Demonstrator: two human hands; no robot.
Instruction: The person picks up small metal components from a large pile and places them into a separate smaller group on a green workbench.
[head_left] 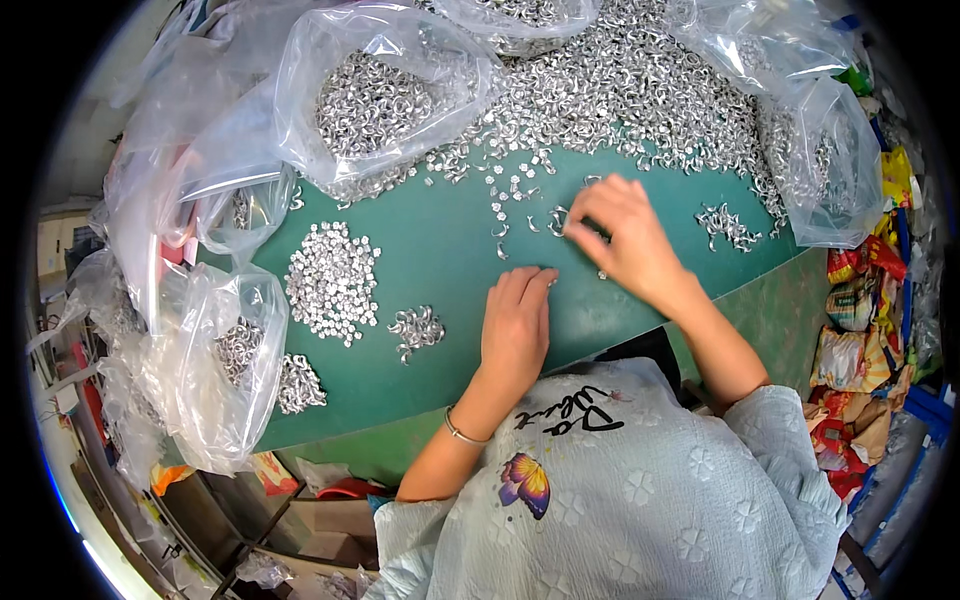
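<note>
My left hand (pixel 517 318) rests low over the green tabletop near its front edge. Its fingers are pressed together, and a small silvery bit shows at the fingertips, too small to name. Further right and farther forward is my right hand (pixel 625 235), its fingers bent and smeared by motion. Its thumb and forefinger are beside a curved metal piece (pixel 557 220); contact is unclear. Small flower-shaped metal pieces (pixel 499 195) and a few curved ones lie scattered just ahead of my hands. One small piece (pixel 602 274) sits under my right palm.
A big heap of curved metal pieces (pixel 620 85) covers the far side. Clear plastic bags (pixel 290 110) of similar parts stand at the left and back. Sorted piles include flower-shaped pieces (pixel 332 283) and curved pieces (pixel 417 330). Another small curved pile (pixel 727 227) lies right. Colourful packages (pixel 850 365) line the right side.
</note>
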